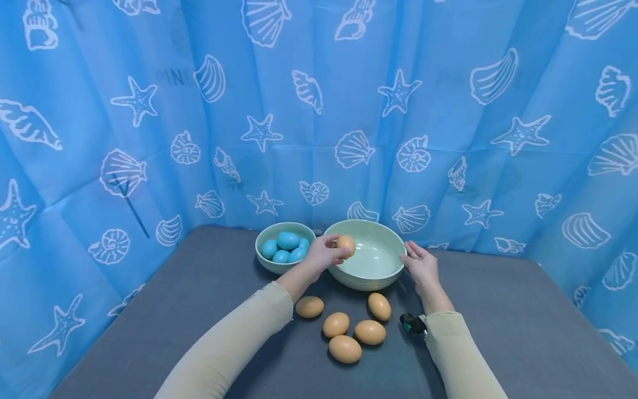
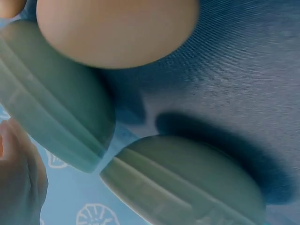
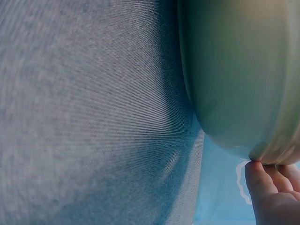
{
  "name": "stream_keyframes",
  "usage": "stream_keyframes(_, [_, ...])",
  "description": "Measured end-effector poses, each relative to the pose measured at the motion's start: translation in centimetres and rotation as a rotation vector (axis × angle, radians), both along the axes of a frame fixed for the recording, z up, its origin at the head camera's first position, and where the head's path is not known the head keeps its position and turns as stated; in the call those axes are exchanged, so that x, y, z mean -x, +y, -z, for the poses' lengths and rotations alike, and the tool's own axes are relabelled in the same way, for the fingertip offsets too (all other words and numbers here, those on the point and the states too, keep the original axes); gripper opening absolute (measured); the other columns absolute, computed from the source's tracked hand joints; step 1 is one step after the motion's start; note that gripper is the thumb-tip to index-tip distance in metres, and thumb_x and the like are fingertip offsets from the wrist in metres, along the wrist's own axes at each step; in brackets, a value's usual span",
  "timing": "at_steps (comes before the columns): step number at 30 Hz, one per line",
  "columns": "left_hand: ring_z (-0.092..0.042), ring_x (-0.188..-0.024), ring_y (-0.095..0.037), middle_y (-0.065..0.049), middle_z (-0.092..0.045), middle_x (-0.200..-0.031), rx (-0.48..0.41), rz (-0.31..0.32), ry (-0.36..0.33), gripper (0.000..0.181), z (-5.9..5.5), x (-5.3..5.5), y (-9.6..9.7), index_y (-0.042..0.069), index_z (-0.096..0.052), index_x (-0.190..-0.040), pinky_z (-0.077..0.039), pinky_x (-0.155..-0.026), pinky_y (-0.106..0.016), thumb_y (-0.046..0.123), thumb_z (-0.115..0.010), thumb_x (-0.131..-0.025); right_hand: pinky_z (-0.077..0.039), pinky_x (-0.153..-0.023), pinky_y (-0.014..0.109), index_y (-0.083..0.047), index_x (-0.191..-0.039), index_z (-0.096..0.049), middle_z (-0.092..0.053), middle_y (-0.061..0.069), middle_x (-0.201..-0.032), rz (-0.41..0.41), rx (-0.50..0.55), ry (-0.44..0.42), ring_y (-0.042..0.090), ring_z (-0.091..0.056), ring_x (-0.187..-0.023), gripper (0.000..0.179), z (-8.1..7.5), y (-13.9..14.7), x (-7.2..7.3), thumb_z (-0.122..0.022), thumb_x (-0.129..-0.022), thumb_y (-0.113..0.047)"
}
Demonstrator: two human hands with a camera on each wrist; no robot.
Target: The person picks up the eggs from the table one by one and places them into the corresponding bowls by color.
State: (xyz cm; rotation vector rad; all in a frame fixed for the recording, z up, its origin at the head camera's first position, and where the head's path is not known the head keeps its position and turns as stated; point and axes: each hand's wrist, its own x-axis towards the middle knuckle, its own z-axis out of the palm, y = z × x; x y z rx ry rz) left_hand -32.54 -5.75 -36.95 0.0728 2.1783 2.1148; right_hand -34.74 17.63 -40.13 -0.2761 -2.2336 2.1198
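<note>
Before a blue shell-print curtain (image 1: 443,122), the left hand (image 1: 324,254) pinches a smooth tan egg (image 1: 346,245), long axis and pointed end unclear, over the left side of a large, round, pale-green bowl (image 1: 376,255); the right hand (image 1: 421,269), loosely extended, touches its rim.

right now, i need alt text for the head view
A person's left hand holds a brown egg at a large green bowl, whose right side the right hand touches. Five brown eggs lie in front; blue eggs sit in a smaller bowl.

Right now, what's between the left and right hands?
Head view: large, round pale-green bowl, plus the oval brown egg the left hand holds.
</note>
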Motion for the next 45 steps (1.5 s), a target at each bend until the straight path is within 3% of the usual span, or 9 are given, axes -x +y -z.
stream_keyframes(12, [-0.062, -0.110, -0.035, -0.025, -0.048, -0.136, -0.007, -0.006, -0.044, 0.058, -0.3, 3.0, 0.8, -0.002, -0.041, -0.145, -0.053, -0.091, -0.040, 0.003, -0.065, -0.092, -0.033, -0.110, 0.036, -0.005, -0.154, -0.021, -0.026, 0.012, -0.156, -0.022, 0.006, 0.011, 0.022, -0.025, -0.143, 0.060, -0.3, 0.0, 0.5, -0.049, -0.101, -0.002])
stream_keyframes(23, [-0.059, -0.115, -0.034, -0.020, -0.057, -0.130, -0.107, -0.047, -0.222, 0.061, 0.4, 5.5, 3.5, 0.007, -0.043, -0.146, -0.033, -0.106, -0.060, 0.000, -0.067, -0.090, -0.033, -0.111, 0.039, -0.007, -0.154, -0.023, -0.028, 0.010, -0.156, 0.012, -0.009, -0.013, 0.022, -0.027, -0.143, 0.060, -0.2, 0.7, 0.0, -0.050, -0.101, -0.005])
stream_keyframes(27, [-0.059, -0.114, -0.034, -0.019, -0.057, -0.131, -0.078, -0.087, -0.278, 0.062, 1.2, 6.9, 4.2, 0.008, -0.046, -0.144, -0.036, -0.103, -0.061, -0.005, -0.068, -0.087, -0.034, -0.111, 0.040, -0.006, -0.154, -0.022, -0.027, 0.011, -0.156, 0.010, -0.010, -0.007, 0.023, -0.027, -0.143, 0.060, -0.1, 0.8, -0.3, -0.050, -0.101, -0.004])
stream_keyframes(33, [-0.063, -0.092, -0.030, -0.015, -0.061, -0.118, 0.050, -0.110, -0.346, 0.070, 7.2, 13.6, 4.5, 0.013, -0.056, -0.136, -0.054, -0.078, -0.044, -0.005, -0.082, -0.073, -0.034, -0.110, 0.041, -0.006, -0.154, -0.023, -0.027, 0.012, -0.156, -0.005, -0.008, -0.002, 0.024, -0.027, -0.143, 0.060, 0.0, 0.4, -0.3, -0.049, -0.101, -0.003])
stream_keyframes(34, [-0.063, -0.084, -0.028, -0.014, -0.061, -0.118, 0.095, -0.124, -0.342, 0.071, 7.5, 13.8, 4.8, 0.014, -0.056, -0.137, -0.055, -0.071, -0.040, -0.004, -0.083, -0.073, -0.034, -0.110, 0.041, -0.005, -0.154, -0.023, -0.027, 0.012, -0.156, -0.008, -0.006, 0.000, 0.024, -0.027, -0.143, 0.060, 0.0, 0.4, -0.3, -0.049, -0.101, -0.003])
stream_keyframes(39, [-0.057, -0.060, -0.022, -0.010, -0.059, -0.114, 0.244, -0.145, -0.347, 0.068, 12.7, 18.3, 5.9, 0.013, -0.059, -0.134, -0.050, -0.050, -0.028, 0.000, -0.085, -0.072, -0.035, -0.110, 0.040, -0.005, -0.154, -0.023, -0.027, 0.012, -0.156, -0.020, -0.003, 0.001, 0.023, -0.027, -0.143, 0.060, 0.0, 0.1, -0.2, -0.049, -0.101, -0.003])
stream_keyframes(40, [-0.056, -0.057, -0.023, -0.009, -0.059, -0.112, 0.250, -0.134, -0.345, 0.069, 14.0, 19.5, 6.0, 0.010, -0.060, -0.131, -0.049, -0.047, -0.028, -0.002, -0.086, -0.068, -0.035, -0.109, 0.041, -0.005, -0.154, -0.023, -0.028, 0.012, -0.156, -0.021, -0.004, 0.002, 0.023, -0.027, -0.143, 0.060, 0.0, 0.1, -0.2, -0.050, -0.101, -0.003])
stream_keyframes(43, [-0.062, -0.065, -0.026, -0.005, -0.061, -0.113, 0.270, -0.110, -0.349, 0.074, 21.1, 26.4, 6.5, 0.011, -0.062, -0.128, -0.054, -0.053, -0.035, -0.003, -0.090, -0.061, -0.036, -0.109, 0.040, -0.005, -0.154, -0.023, -0.028, 0.012, -0.156, -0.022, -0.010, 0.001, 0.024, -0.028, -0.142, 0.059, -0.1, 0.0, -0.2, -0.050, -0.101, -0.003])
stream_keyframes(45, [-0.062, -0.065, -0.025, -0.003, -0.061, -0.113, 0.279, -0.106, -0.355, 0.076, 22.6, 27.7, 6.6, 0.013, -0.064, -0.126, -0.054, -0.053, -0.036, -0.005, -0.090, -0.057, -0.037, -0.108, 0.040, -0.005, -0.154, -0.024, -0.029, 0.012, -0.156, -0.020, -0.012, -0.003, 0.024, -0.029, -0.142, 0.059, 0.0, 0.0, -0.3, -0.050, -0.101, -0.003])
